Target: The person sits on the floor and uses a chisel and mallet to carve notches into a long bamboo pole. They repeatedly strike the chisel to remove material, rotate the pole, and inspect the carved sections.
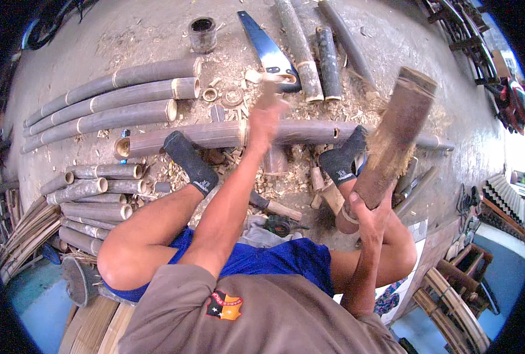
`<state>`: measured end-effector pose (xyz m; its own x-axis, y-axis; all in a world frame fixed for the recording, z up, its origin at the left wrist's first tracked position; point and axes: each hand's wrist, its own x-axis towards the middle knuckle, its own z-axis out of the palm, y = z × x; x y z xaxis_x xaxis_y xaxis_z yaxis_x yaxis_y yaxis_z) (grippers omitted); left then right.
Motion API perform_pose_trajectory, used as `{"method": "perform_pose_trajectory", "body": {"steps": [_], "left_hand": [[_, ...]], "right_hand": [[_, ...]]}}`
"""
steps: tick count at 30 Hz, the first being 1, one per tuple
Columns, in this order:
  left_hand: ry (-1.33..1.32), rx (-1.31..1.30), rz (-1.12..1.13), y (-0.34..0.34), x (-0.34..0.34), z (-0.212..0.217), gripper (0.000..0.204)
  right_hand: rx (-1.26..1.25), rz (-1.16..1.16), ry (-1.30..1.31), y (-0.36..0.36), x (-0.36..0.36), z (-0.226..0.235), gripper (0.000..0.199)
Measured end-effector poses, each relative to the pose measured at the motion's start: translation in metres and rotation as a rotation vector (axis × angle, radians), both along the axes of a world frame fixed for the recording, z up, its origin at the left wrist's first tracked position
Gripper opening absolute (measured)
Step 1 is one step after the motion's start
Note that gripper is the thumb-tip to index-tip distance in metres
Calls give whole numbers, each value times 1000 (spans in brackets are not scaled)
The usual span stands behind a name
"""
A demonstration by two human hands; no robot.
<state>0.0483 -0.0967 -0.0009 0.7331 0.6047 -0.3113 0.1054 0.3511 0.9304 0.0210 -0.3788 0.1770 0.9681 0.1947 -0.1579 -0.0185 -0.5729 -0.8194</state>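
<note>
My right hand (370,217) is wrapped round the lower end of a thick brown bamboo tube (395,138). The tube slants up and away to the right, with frayed fibres along its sides. My left hand (263,125) is smeared by motion above a long bamboo pole (197,137) lying crosswise. A blurred brownish shape rises from its fingers; whether they grip it is unclear. My socked feet rest against the pole, which has a small hole (336,133) near the right foot. A handsaw (265,44) lies beyond my left hand.
Three bamboo poles (126,102) lie at the left, above a stack of short bamboo pieces (94,192). More poles (301,50) lie at the far side beside a short bamboo cup (203,36). A wooden-handled tool (283,210) lies between my legs. Shavings cover the floor.
</note>
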Motion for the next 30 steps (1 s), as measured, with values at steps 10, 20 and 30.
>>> {"method": "perform_pose_trajectory", "body": {"steps": [10, 20, 30], "left_hand": [[-199, 271, 323, 10, -29, 29, 36], [-304, -219, 373, 26, -20, 20, 23], [-270, -212, 275, 35, -23, 2, 22]], "right_hand": [[10, 37, 93, 0, -3, -26, 76], [51, 65, 97, 24, -9, -43, 80], [59, 125, 152, 47, 4, -38, 82]]}}
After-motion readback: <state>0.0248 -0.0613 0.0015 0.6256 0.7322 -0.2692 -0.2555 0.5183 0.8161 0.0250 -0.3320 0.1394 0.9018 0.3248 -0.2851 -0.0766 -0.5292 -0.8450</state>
